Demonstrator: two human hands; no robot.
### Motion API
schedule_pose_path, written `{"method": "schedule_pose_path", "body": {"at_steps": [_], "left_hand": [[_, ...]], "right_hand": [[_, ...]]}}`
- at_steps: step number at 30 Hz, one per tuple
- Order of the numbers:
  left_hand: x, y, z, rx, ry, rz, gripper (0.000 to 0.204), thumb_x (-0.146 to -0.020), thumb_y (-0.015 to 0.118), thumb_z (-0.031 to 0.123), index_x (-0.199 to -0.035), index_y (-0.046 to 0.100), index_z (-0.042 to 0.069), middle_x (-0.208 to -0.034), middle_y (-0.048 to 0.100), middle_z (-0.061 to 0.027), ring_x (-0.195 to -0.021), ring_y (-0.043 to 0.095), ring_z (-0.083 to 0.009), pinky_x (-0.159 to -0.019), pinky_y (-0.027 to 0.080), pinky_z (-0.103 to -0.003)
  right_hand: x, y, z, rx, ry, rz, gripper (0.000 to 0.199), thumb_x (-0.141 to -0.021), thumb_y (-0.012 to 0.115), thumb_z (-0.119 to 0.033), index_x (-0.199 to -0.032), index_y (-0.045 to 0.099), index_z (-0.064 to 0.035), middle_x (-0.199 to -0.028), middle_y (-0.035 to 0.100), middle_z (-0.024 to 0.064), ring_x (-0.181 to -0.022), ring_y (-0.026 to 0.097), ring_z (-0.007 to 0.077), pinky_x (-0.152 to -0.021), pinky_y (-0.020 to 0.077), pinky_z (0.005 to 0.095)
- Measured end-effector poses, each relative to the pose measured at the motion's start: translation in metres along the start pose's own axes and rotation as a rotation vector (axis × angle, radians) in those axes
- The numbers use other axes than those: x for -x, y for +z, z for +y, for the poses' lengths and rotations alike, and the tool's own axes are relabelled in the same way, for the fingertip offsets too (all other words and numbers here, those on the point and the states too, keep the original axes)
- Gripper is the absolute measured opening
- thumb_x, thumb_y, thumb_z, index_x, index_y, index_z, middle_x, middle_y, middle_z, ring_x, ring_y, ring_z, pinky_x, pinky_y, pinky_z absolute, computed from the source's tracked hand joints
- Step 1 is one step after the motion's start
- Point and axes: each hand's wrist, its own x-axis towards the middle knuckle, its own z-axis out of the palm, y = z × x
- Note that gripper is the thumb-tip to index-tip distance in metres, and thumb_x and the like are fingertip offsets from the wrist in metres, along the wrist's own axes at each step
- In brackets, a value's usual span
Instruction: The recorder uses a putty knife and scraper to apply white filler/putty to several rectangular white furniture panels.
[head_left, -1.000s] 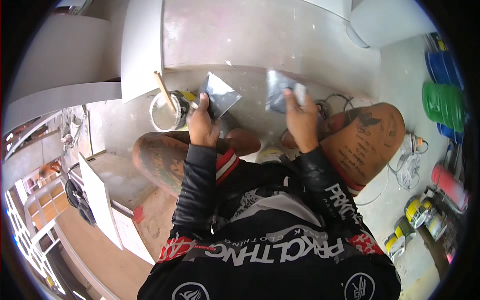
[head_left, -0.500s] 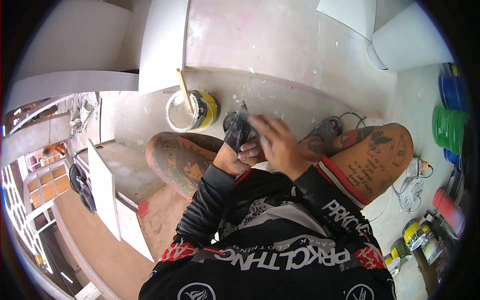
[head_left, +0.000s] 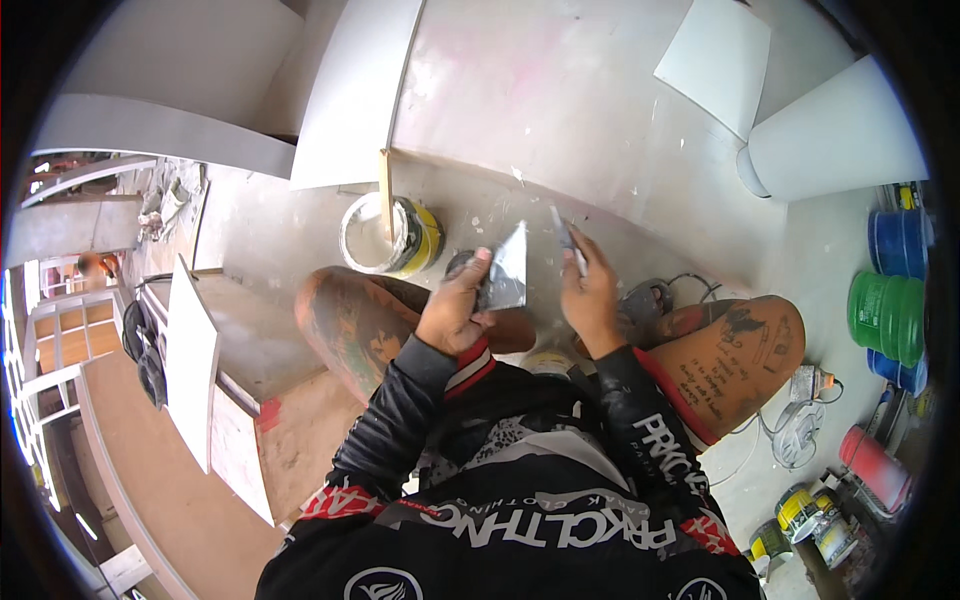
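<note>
My left hand is closed around a wide metal putty knife; its blade points up and away from me and catches the light. To the right, a second putty knife is gripped in my right hand, its thin blade seen nearly edge-on. A gap separates the two blades, and both are above the floor between my bent knees. Beyond my left knee stands a yellow and black paint bucket with white paste around its rim. A wooden stick leans up out of it.
White panels rise just behind the bucket and at the far right. Another panel stands at my left. Paint cans, blue and green containers, a red object and a corded tool lie along the right side.
My hands were together over the darkened blade; they have moved apart. The right hand has shifted right with its putty knife now visible, and the left blade has turned to show a bright face.
</note>
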Motion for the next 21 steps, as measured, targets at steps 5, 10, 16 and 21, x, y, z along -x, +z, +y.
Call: {"method": "schedule_pose_path", "body": {"at_steps": [5, 10, 16, 21], "left_hand": [[-0.005, 0.0, 0.028, -0.25, 0.607, 0.249, 0.019, -0.1, 0.054, 0.023, -0.1, 0.058, 0.004, -0.087, 0.06, -0.0011, -0.078, 0.056, -0.0091, -0.066, 0.046, -0.025], [-0.006, 0.001, 0.033, -0.706, 0.702, 0.203, 0.02, -0.101, 0.051, 0.02, -0.091, 0.058, 0.004, -0.079, 0.052, 0.005, -0.074, 0.041, -0.0056, -0.068, 0.038, -0.023], [-0.022, -0.014, 0.027, -0.635, 0.605, 0.23, 0.023, -0.099, 0.052, 0.021, -0.097, 0.061, 0.0, -0.082, 0.058, 0.0004, -0.076, 0.046, -0.0088, -0.069, 0.041, -0.027], [-0.028, -0.012, 0.027, -0.672, 0.672, 0.328, 0.025, -0.099, 0.052, 0.021, -0.096, 0.06, -0.002, -0.078, 0.058, -0.0045, -0.075, 0.048, -0.0122, -0.069, 0.042, -0.029]], "right_hand": [[0.014, -0.031, -0.066, 0.322, -0.414, -0.21, 0.049, -0.076, 0.057, 0.0, -0.125, 0.059, -0.006, -0.125, 0.059, 0.0102, -0.108, 0.054, 0.03, -0.093, 0.0433, 0.0397], [0.024, -0.007, -0.053, 0.409, -0.487, -0.341, 0.043, -0.08, 0.056, -0.004, -0.122, 0.061, -0.0089, -0.123, 0.06, 0.0012, -0.105, 0.055, 0.0242, -0.088, 0.0438, 0.0382], [0.01, -0.006, -0.041, 0.442, -0.401, -0.262, 0.041, -0.082, 0.056, -0.006, -0.123, 0.061, -0.0101, -0.123, 0.061, 0.0019, -0.102, 0.055, 0.0255, -0.088, 0.0435, 0.0388], [0.03, -0.007, -0.061, 0.404, -0.508, -0.349, 0.042, -0.082, 0.057, -0.007, -0.124, 0.06, -0.0088, -0.125, 0.059, 0.0028, -0.102, 0.054, 0.0272, -0.089, 0.0424, 0.04]]}}
